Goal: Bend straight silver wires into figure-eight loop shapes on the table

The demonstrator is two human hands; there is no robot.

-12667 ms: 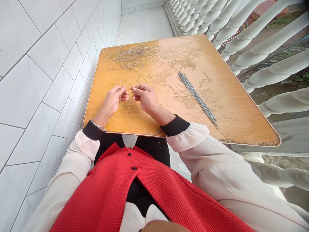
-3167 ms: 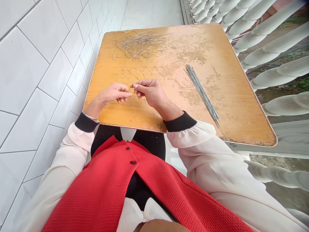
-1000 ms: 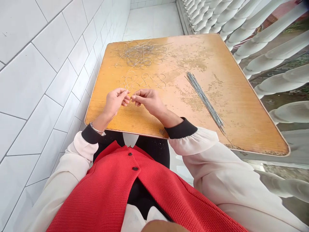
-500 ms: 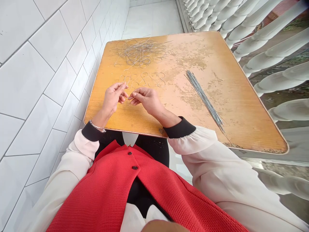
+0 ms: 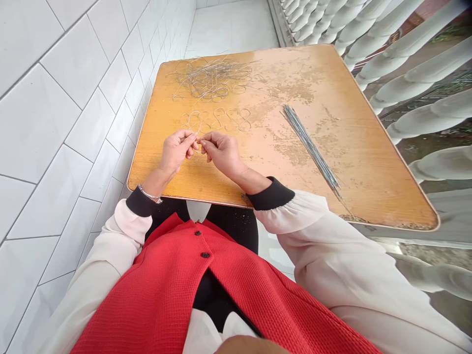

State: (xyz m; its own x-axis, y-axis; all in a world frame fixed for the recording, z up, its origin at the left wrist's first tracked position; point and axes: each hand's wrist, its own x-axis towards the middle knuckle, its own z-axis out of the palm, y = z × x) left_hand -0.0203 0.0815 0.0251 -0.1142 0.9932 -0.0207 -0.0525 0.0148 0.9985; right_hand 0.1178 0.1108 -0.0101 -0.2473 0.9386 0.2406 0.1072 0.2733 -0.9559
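Both hands meet at the middle left of the frame, above the near part of the table (image 5: 258,169). Left hand (image 5: 176,151) and right hand (image 5: 222,153) are closed narrow, thumb against forefinger, and they pinch between them one thin wire (image 5: 199,141), mostly hidden by the fingertips. I judge this wire to be very light and springy, easy to bend but also easy to let slip, so the best hold is with the tips, close beside the bend.

Just behind the hands lies a row of figure-eight wire shapes (image 5: 224,119). Farther up is a tangled wire heap (image 5: 212,78), and at the right, well apart, a bundle of straight wires (image 5: 309,147). The table's front edge is near the wrists and the tiled wall (image 5: 55,123) closes the left side, so the open room is to the right.
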